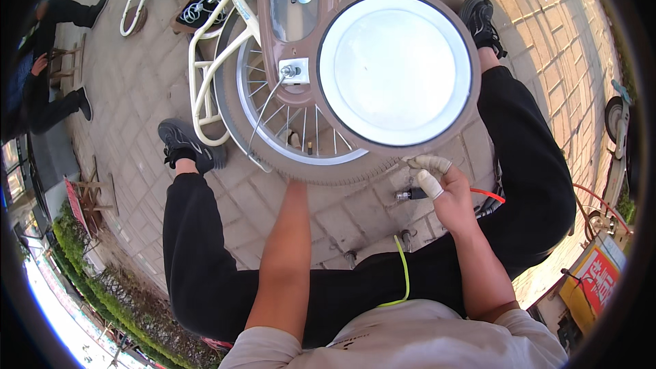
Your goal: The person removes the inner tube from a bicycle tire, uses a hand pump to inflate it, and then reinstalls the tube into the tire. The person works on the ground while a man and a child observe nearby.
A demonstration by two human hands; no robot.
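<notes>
A bicycle wheel with a dark tyre, silver rim and thin spokes lies in front of me. My left forearm reaches up to the tyre, and most of that hand is hidden behind it. A bit of my left hand shows between the spokes, near a small valve stem. My right hand, with pale coverings on thumb and forefinger, is closed at the tyre's right edge. Its fingertips meet around something too small to name. A brown guard with a round white disc covers the wheel's upper right.
A cream carrier frame stands at the wheel's left. An air hose fitting with a red hose lies below my right hand. Tools lie in a dark tray. Another person's legs are at far left, and a signboard stands lower right.
</notes>
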